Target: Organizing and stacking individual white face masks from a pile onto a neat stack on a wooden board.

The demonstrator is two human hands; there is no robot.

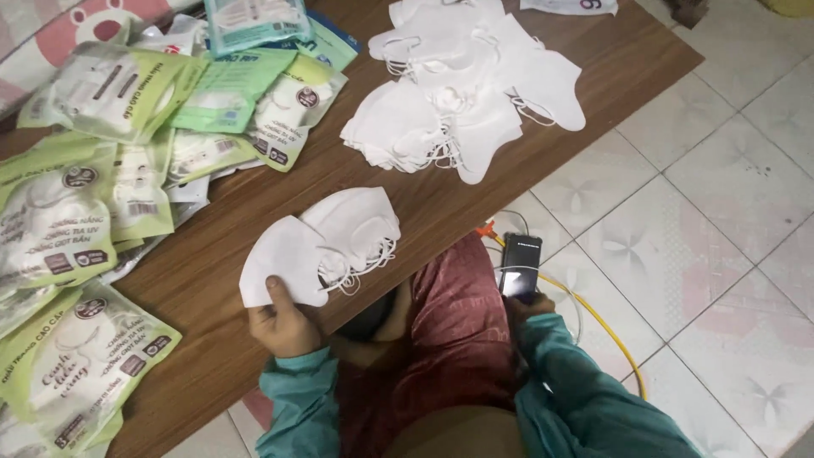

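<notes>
Left hand [284,326] clamps a few white masks [326,242] over the counter [424,203], right hand [526,305] closed round a phone [519,267]; packed bags [76,220] lie left, a loose mask pile [462,93] yet unbagged.

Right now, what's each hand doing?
Left hand: closed on a few white face masks.
Right hand: holding a dark phone.

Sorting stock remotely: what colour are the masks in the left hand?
Plain white masks, held fanned out by the left hand over the wooden table; clearest in the head view.
</notes>
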